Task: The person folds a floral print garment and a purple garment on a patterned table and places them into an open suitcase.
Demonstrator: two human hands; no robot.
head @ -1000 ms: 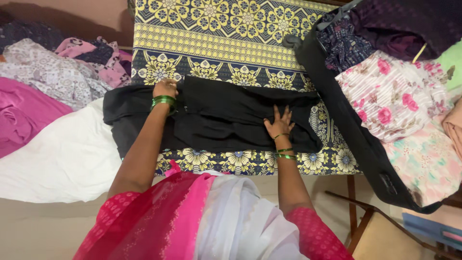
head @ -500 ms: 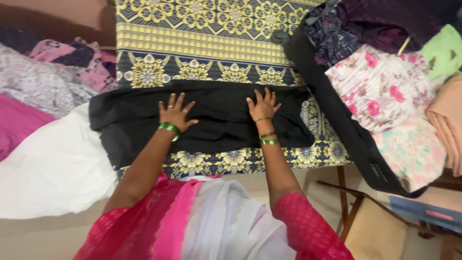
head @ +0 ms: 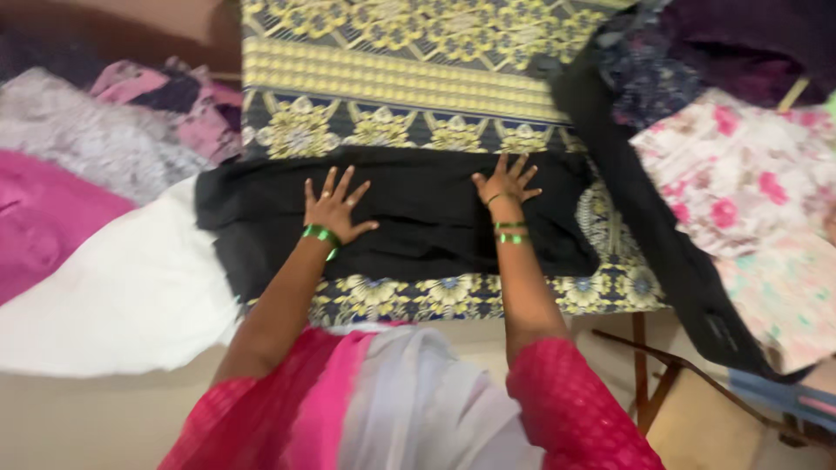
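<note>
A black garment [head: 418, 218] lies folded lengthwise across a blue and yellow patterned cloth [head: 392, 78]. My left hand [head: 333, 209] rests flat on the garment's left half, fingers spread. My right hand [head: 507, 183] presses flat near its upper right part, fingers spread too. Both wrists wear green bangles. Neither hand holds anything.
A white cloth [head: 113, 287] and pink cloth [head: 43, 226] lie at the left, with printed clothes [head: 104, 139] behind. At the right an open black suitcase [head: 670, 252] holds floral clothes [head: 740, 191]. A wooden chair frame [head: 662, 383] stands at the lower right.
My left hand left the garment's top left edge and now lies flat on it. My right hand slid up toward the garment's far edge. The view shifted slightly.
</note>
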